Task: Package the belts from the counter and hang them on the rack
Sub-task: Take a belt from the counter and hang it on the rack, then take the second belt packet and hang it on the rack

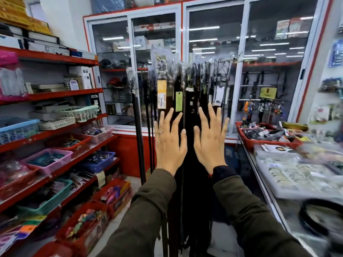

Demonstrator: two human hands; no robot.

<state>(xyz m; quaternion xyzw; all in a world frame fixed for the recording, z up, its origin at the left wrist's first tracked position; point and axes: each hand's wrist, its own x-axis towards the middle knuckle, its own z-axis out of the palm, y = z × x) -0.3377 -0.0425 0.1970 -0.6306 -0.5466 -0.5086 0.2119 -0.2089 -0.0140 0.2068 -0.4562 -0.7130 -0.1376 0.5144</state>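
A rack rail crosses the middle of the view with several dark belts hanging from it in clear plastic sleeves with paper tags. My left hand and my right hand are raised side by side in front of the hanging belts, backs toward me, fingers spread, holding nothing. A ring sits on one finger of my left hand. A coiled black belt lies on the glass counter at the lower right.
Red shelves with plastic baskets of small goods line the left. Glass-door cabinets stand behind the rack. On the counter are a red tray of items and a white tray of bangles. A narrow floor strip runs between shelves and counter.
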